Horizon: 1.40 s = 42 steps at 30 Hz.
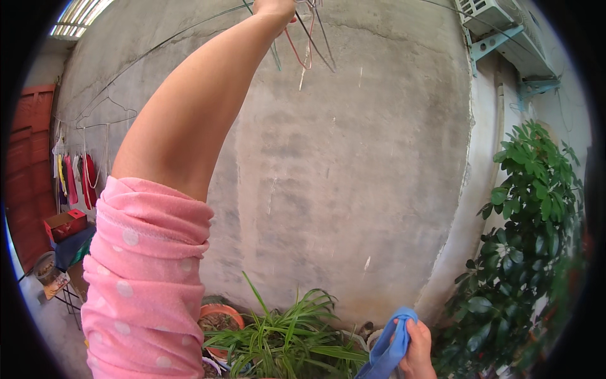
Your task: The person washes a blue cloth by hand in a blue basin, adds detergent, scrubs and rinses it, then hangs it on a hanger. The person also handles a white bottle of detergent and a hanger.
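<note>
My left hand [274, 6] is raised to the top edge of the view, at the end of a bare forearm and a rolled pink polka-dot sleeve [147, 284]. Its fingers are mostly cut off, so I cannot tell whether they grip anything. Right beside it hang several thin hangers: a red one [310, 52], a dark one [326, 52] and a green one [276, 59]. Low at the right, my right hand [417, 348] pinches a bunched blue cloth [390, 343], which drops out of the frame's bottom.
A grey concrete wall [355, 166] stands ahead, crossed by a wire line [175, 35] with an empty hanger [106, 111]. Below are a spider plant [284, 336] and an orange pot [236, 315]. A leafy shrub [521, 237] and an air-conditioner unit [516, 33] occupy the right; small clothes [73, 175] hang left.
</note>
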### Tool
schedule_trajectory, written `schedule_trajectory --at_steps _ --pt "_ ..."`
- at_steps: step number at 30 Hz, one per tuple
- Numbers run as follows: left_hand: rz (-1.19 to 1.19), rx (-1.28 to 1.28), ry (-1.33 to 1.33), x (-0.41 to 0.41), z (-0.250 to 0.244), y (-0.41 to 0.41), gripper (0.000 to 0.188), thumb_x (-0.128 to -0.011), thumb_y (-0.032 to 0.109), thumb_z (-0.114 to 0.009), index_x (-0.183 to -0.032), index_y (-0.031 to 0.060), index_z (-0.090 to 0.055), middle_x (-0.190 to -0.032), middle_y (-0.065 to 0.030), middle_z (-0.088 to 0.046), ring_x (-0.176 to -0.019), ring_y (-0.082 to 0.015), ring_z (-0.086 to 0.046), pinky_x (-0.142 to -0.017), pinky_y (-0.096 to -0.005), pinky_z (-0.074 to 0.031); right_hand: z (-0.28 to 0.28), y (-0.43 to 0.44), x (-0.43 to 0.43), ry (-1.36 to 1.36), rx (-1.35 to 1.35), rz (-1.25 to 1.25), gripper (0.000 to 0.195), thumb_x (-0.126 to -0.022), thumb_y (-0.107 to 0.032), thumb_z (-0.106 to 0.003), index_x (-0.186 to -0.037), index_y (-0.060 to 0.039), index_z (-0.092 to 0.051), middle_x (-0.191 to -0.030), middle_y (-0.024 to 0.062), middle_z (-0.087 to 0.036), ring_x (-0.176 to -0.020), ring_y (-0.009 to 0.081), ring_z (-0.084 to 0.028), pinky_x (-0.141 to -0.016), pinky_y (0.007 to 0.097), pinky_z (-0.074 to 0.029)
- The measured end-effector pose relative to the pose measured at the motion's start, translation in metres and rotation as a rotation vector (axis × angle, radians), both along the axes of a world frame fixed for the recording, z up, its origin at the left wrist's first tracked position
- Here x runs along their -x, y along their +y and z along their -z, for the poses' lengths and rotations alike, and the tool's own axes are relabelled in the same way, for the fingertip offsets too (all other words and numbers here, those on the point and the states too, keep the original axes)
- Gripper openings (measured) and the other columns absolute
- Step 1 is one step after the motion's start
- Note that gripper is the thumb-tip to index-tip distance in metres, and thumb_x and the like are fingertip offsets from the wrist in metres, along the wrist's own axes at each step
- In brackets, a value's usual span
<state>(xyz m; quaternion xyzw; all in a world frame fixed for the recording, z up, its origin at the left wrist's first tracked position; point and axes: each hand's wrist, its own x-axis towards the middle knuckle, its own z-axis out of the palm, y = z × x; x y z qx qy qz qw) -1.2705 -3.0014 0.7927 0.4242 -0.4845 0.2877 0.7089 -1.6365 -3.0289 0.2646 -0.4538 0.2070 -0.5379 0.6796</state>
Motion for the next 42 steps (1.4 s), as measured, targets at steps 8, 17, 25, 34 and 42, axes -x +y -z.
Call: schedule_trajectory --at_steps 8,17,25,34,42 --pt "0.070 -0.058 -0.013 -0.003 0.017 0.007 0.026 -0.087 0.011 -0.045 -0.109 0.0007 -0.053 -0.087 -0.0179 -0.061 -0.067 -0.0262 -0.061 -0.053 -0.0402 -0.048 0.009 0.003 -0.014 -0.035 0.022 0.015 0.030 -0.090 -0.028 -0.056 -0.093 0.0027 -0.058 -0.064 0.0055 -0.056 -0.050 0.0144 -0.053 -0.047 0.0258 -0.044" --pt "-0.897 0.073 -0.562 0.041 0.057 0.031 0.059 -0.074 0.002 -0.051 -0.132 0.0087 -0.042 -0.111 -0.0165 -0.056 -0.123 -0.0329 -0.040 -0.098 -0.0393 -0.038 0.008 0.017 -0.030 -0.038 0.023 0.025 0.029 -0.090 -0.026 -0.057 -0.093 0.0033 -0.058 -0.067 0.0056 -0.057 -0.052 0.0146 -0.053 -0.048 0.0264 -0.044" --pt "-0.751 -0.127 -0.699 0.096 0.033 0.026 0.035 -0.086 0.019 -0.039 -0.107 0.0064 -0.064 -0.106 -0.0184 -0.063 -0.105 -0.0350 -0.056 -0.096 -0.0455 -0.037 0.015 0.012 -0.028 -0.071 0.003 -0.018 0.027 -0.089 -0.023 -0.058 -0.092 0.0037 -0.059 -0.068 0.0055 -0.058 -0.052 0.0142 -0.053 -0.048 0.0258 -0.044" --pt "-0.897 -0.444 -0.366 0.062 -0.012 -0.005 0.035 -0.082 0.034 -0.056 -0.092 0.0023 -0.068 -0.095 -0.0196 -0.066 -0.091 -0.0330 -0.064 -0.074 -0.0409 -0.051 0.021 -0.008 -0.014 -0.080 -0.008 0.023 0.028 -0.089 -0.025 -0.057 -0.091 0.0034 -0.059 -0.066 0.0055 -0.056 -0.050 0.0123 -0.051 -0.045 0.0233 -0.041" --pt "-0.524 -0.562 -0.217 0.038 -0.004 -0.009 0.036 -0.086 0.034 -0.054 -0.089 0.0007 -0.067 -0.075 -0.0143 -0.068 -0.068 -0.0253 -0.067 -0.058 -0.0347 -0.053 0.020 -0.022 -0.004 -0.098 -0.013 0.030 0.027 -0.089 -0.023 -0.057 -0.091 0.0034 -0.058 -0.065 0.0047 -0.056 -0.050 0.0120 -0.051 -0.045 0.0231 -0.041"
